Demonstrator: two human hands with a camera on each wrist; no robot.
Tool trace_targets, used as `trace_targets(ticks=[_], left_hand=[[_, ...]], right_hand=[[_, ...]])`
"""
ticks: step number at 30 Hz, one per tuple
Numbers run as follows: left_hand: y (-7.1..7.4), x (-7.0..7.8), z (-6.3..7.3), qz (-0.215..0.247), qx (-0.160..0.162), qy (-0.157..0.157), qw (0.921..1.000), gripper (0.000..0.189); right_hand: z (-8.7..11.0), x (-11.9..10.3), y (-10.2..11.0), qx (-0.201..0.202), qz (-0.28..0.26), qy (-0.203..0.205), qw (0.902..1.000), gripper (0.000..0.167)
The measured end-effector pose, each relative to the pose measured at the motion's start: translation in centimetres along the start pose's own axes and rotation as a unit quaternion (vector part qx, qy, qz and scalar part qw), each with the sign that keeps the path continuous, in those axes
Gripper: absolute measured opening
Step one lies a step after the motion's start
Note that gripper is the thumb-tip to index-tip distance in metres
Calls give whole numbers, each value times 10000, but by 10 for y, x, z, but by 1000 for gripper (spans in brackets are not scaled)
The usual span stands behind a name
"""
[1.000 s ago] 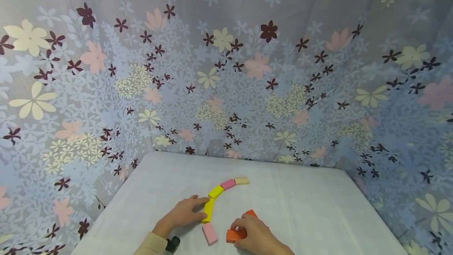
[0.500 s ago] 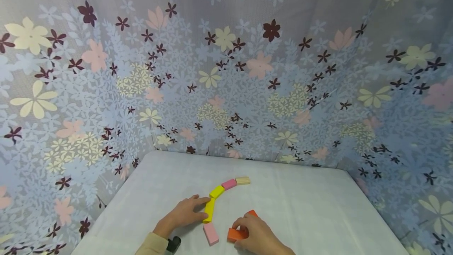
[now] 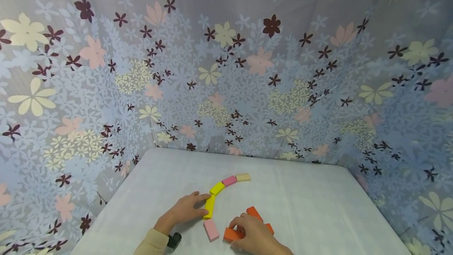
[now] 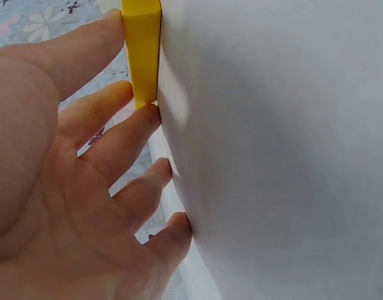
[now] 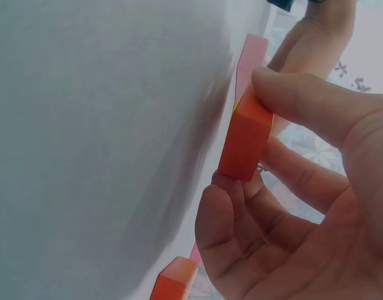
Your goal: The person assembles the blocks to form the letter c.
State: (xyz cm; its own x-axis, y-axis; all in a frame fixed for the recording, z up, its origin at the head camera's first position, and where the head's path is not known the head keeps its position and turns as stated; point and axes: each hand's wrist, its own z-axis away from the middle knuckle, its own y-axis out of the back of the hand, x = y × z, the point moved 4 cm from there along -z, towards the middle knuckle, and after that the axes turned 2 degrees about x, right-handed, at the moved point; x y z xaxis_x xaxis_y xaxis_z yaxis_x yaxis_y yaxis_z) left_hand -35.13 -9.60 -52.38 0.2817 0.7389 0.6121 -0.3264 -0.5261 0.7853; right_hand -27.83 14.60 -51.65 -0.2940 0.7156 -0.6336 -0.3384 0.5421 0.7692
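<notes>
My left hand [image 3: 186,207] lies beside a yellow block [image 3: 209,207], thumb and index fingertips touching its left side. In the left wrist view, that block [image 4: 143,53] stands at the extended fingertips. My right hand [image 3: 253,233] pinches an orange block [image 3: 231,234] between thumb and fingers; the hand covers part of it. The right wrist view shows this orange block [image 5: 246,140] tilted near the white surface. Just left of it in the head view lies a pale pink block [image 3: 211,230], close below the yellow block's near end.
A curved row continues with another yellow block [image 3: 217,188], a darker pink block [image 3: 229,180] and a plain wood block [image 3: 243,177]. Two more orange blocks, one further back [image 3: 254,213] and one at right [image 3: 269,228], lie behind my right hand. A floral curtain [image 3: 226,89] hangs behind the white table [image 3: 311,204].
My right hand has shifted the orange block slightly left, closer to the pale pink block. More of the orange blocks behind that hand now shows. The left hand stays at the yellow block.
</notes>
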Motion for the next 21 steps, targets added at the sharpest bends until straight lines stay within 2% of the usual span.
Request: trace_targets(ticks=[5, 15, 21], left_hand=[[0, 1, 0, 3, 15, 7, 10000, 56], [-1, -3, -1, -15, 32, -60, 10000, 56], [-2, -5, -1, -10, 43, -58, 10000, 55]], right_hand=[[0, -1, -3, -56, -41, -208, 9998, 31], [3, -7, -7, -31, -81, -195, 9998, 29], [2, -11, -13, -164, -146, -256, 9994, 26]])
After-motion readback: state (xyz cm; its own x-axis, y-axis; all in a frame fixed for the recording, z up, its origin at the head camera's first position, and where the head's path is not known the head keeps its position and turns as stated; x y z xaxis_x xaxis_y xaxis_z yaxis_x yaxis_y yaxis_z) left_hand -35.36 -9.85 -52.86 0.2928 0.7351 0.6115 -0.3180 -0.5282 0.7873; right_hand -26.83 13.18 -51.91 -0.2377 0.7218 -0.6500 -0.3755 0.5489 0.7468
